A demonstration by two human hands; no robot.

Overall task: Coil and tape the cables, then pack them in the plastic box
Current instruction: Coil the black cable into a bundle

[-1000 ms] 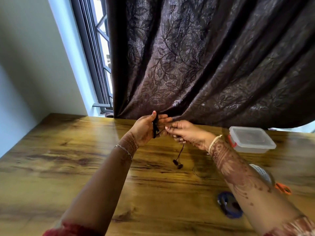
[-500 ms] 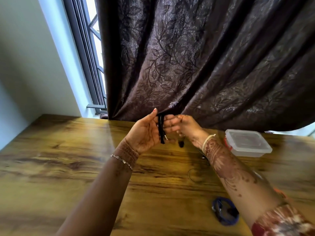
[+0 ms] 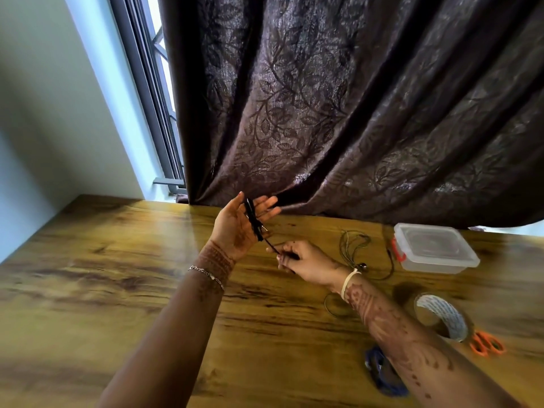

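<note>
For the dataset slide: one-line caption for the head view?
Black cable coil across the open left hand, right hand pinching its free end; closed plastic box, tape roll, scissors nearby.

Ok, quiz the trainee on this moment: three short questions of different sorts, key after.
1. Fill in: the right hand pinches the loose end of the ____ cable that the left hand carries.
2. True or false: the plastic box has its lid on.
3. The orange scissors lie right beside: A) the left hand B) the tape roll C) the plastic box.
Key: 1 black; 2 true; 3 B.
</note>
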